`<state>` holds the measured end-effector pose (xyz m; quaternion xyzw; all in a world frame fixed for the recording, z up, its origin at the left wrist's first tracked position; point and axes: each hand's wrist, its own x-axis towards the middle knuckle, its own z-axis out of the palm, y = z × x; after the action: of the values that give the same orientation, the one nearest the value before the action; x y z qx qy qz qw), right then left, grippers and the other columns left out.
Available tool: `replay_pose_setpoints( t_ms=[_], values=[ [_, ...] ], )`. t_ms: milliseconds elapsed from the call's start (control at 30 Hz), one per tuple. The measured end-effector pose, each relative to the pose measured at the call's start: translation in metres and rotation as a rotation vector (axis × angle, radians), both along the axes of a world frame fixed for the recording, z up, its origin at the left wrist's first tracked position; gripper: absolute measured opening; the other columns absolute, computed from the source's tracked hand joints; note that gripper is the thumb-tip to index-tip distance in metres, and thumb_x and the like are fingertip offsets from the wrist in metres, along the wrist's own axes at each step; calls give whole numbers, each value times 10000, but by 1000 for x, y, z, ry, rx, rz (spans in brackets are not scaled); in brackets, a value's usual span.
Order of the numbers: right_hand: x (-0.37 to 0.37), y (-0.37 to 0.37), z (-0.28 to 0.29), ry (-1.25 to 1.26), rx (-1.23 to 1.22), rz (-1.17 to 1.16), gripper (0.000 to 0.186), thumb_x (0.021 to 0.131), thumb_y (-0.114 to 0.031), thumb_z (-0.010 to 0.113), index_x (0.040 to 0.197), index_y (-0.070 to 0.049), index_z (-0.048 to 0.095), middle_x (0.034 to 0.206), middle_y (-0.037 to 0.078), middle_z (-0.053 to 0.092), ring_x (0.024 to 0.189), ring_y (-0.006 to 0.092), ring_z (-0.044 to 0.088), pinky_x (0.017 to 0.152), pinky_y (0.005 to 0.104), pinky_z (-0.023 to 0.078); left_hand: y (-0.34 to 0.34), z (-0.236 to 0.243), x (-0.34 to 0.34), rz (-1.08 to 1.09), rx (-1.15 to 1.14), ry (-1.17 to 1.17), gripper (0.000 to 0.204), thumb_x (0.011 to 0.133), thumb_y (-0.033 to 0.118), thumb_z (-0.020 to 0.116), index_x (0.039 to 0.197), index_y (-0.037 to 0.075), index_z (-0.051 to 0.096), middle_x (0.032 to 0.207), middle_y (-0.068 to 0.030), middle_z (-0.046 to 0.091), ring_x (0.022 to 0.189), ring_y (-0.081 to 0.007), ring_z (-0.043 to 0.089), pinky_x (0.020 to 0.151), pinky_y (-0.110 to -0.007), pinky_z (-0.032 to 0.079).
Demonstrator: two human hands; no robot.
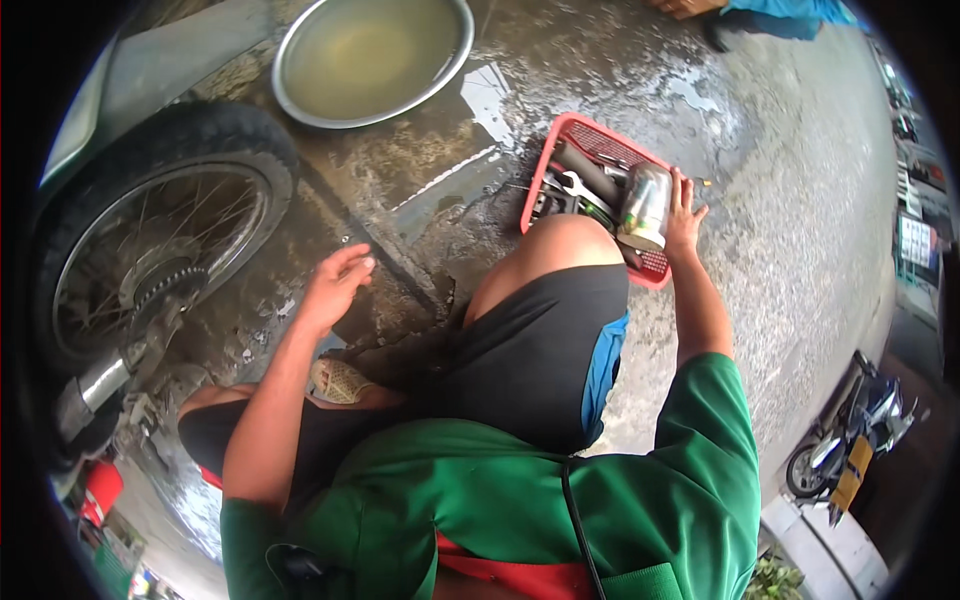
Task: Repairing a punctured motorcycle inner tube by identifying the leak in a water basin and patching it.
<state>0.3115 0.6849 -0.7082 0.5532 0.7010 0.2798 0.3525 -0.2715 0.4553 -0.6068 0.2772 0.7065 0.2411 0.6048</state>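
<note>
A red plastic basket [551,140] sits on the wet ground beyond my right knee, holding wrenches [575,188], a dark cylinder [585,172] and a cloudy jar [645,205] of small items. My right hand [683,212] has its fingers spread at the basket's right edge, beside the jar. My left hand [340,278] hangs in the air with fingers loosely bent and apart, holding nothing. It is between my body and a wheel [255,220] with tyre, spokes and sprocket on the left.
A metal basin [372,62] of murky water stands at the top. Another person's hand and blue sleeve [785,15] show at the top right. A parked motorbike [830,450] is at the right, and red objects [103,485] lie at the lower left.
</note>
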Motion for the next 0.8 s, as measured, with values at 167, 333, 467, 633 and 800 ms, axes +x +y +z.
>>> replay_pose_setpoints(
  t_ms=[167, 333, 467, 633, 800],
  values=[
    [-5, -8, 75, 578, 47, -200, 326, 949, -142, 585, 1270, -130, 635, 1566, 77, 324, 1375, 244, 443, 992, 594, 433, 17, 14, 7, -19, -30, -33, 442, 983, 255, 649, 1383, 85, 565, 1183, -32, 667, 981, -110, 634, 802, -264, 486],
    [-45, 14, 153, 1466, 306, -112, 115, 933, -112, 669, 1028, -83, 726, 954, 78, 709, 843, 248, 700, 770, 387, 523, 45, 17, 17, -9, 444, 84, 449, 914, 127, 714, 1341, 55, 593, 1188, -74, 676, 1003, -152, 644, 893, -313, 514],
    [-191, 25, 243, 1451, 196, 375, 108, 854, -79, 751, 959, -64, 731, 838, 85, 673, 746, 253, 665, 692, 345, 517, 101, 73, 58, -139, 898, 385, 429, 832, 66, 751, 1248, 19, 659, 1234, -137, 664, 1121, -212, 648, 994, -336, 507],
    [-346, 0, 289, 1462, -244, 753, 163, 836, -77, 758, 992, -46, 720, 853, 95, 680, 745, 277, 662, 709, 359, 517, 136, 98, 102, 254, 1172, 285, 459, 819, 57, 751, 1266, 22, 651, 1156, -165, 698, 1029, -237, 686, 921, -344, 532],
    [-438, -22, 278, 1442, -651, 796, 270, 849, -176, 764, 1083, -52, 712, 1053, 141, 697, 927, 315, 684, 835, 402, 525, 104, 68, 57, 565, 1074, 37, 278, 902, 57, 685, 1169, -18, 686, 953, -77, 733, 880, -140, 669, 781, -274, 531]
  ],
)
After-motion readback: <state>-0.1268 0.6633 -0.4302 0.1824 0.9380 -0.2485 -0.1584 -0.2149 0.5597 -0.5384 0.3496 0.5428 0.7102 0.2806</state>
